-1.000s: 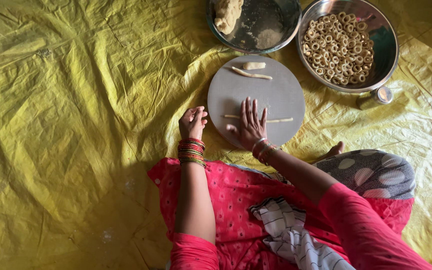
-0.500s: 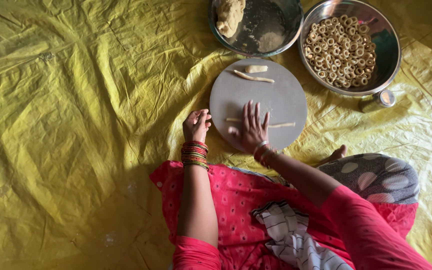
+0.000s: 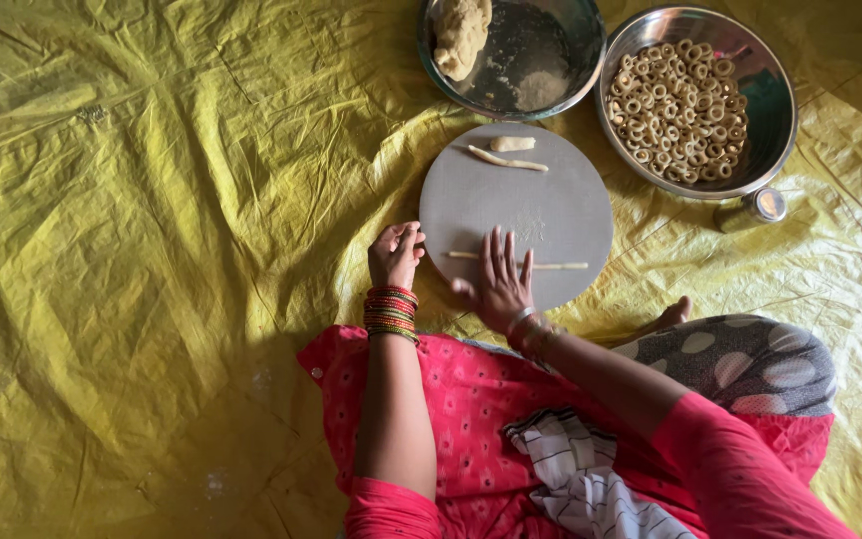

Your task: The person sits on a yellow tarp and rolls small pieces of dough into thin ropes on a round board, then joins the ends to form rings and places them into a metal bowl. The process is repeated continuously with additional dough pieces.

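1. A round, flat grey board [image 3: 551, 200] with a matte, smooth face lies on a crinkled, glossy yellow sheet [image 3: 152, 250].
2. The right hand [image 3: 499, 284] rests palm down at the board's 6 o'clock edge, fingers straight and spread; it is open and grips nothing.
3. A thin, pale dough rope [image 3: 561, 266] lies across the board under those fingers, its ends showing at 9 and 3 o'clock of the hand.
4. The left hand [image 3: 395, 255] sits at the board's 8 o'clock rim, fingers curled loosely inward; whether it pinches anything cannot be told. It lies just beside the rope's left end.
5. Red, gold and green bangles [image 3: 391, 311] ring the left wrist.
6. Near the board's 12 o'clock lie a short thick dough roll [image 3: 511, 144] and a tapered strip [image 3: 507, 160].
7. At 12 o'clock beyond the board, a shiny steel bowl [image 3: 571, 70] holds a rough dough lump [image 3: 461, 35].
8. At 2 o'clock, a second steel bowl [image 3: 770, 120] is heaped with small dough rings [image 3: 675, 110].
9. A small steel cup [image 3: 750, 210] lies tipped beside it.
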